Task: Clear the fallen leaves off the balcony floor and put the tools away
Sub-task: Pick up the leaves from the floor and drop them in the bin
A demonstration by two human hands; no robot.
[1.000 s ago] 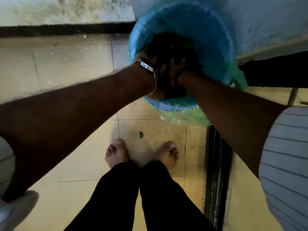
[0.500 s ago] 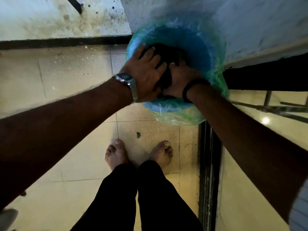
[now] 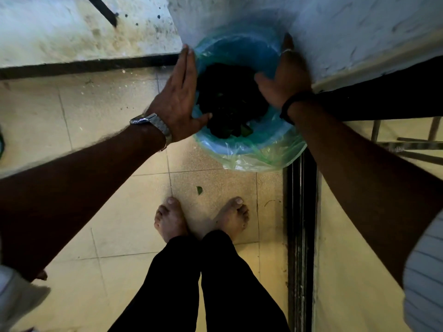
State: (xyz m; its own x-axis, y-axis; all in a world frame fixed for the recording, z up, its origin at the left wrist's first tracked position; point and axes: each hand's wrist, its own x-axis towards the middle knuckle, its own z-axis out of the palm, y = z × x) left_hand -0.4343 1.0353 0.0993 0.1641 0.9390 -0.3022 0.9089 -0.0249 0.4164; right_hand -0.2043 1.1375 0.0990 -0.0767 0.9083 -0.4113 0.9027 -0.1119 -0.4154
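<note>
There is only one view, from the person's head. It looks steeply down at the tiled floor [image 3: 124,226], close above the bin [image 3: 242,144] and both feet.

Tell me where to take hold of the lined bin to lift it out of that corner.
Grip the blue bin by its rim, on the left and right sides, where the left hand and right hand already are. The wall blocks the far side, and the loose green liner overhanging the near edge would probably slip.
</note>
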